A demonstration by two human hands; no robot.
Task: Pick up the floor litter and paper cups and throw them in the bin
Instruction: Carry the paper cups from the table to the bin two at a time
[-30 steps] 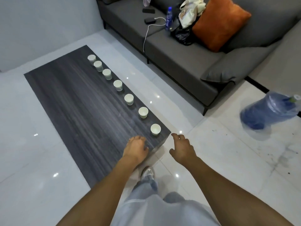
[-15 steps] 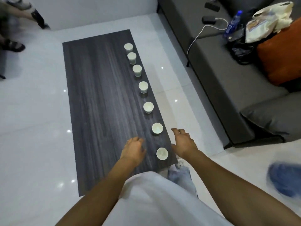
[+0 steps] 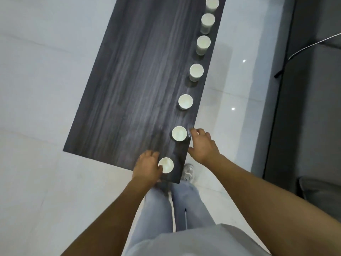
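From the head view, seven paper cups stand in a row along the right edge of the dark wood-grain surface, all upright. Half a second ago both hands hovered short of the row; now the camera has tipped closer and the hands have come down onto it. The left hand has reached the nearest cup, at the near right corner of the surface: its thumb lies against the cup's rim, but whether the fingers have closed round the wall I cannot tell, since the hand hides that side. The right hand sits at the right edge, fingers loosely spread and holding nothing, its fingertips just beside the second cup.

The other five cups, starting with the third cup, stand apart from one another towards the far end. A grey sofa runs along the right, with a white cable on it.

I judge that the cup collection is only starting: no cup is lifted yet, and no bin or floor litter is in view.
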